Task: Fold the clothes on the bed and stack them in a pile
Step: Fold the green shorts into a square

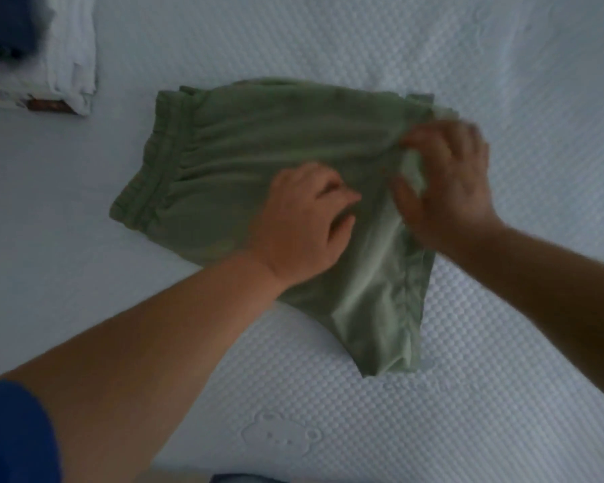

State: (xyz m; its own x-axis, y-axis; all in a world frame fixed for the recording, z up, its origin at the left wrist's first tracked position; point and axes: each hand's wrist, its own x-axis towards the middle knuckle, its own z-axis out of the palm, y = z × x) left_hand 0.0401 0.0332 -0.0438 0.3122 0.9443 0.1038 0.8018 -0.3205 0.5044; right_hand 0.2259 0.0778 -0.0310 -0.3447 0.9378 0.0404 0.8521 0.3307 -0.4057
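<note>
A pair of green shorts lies on the white quilted bed, its elastic waistband toward the left and the legs toward the right. My left hand rests on the middle of the shorts, fingers curled into the cloth. My right hand is blurred at the right side of the shorts, pinching a raised fold of the green fabric between thumb and fingers. A stack of folded clothes sits at the top left, mostly white.
A dark blue garment lies on top of the white stack in the top left corner. A brown patterned edge shows under that stack. Bare bedspread stretches to the right and in front of the shorts.
</note>
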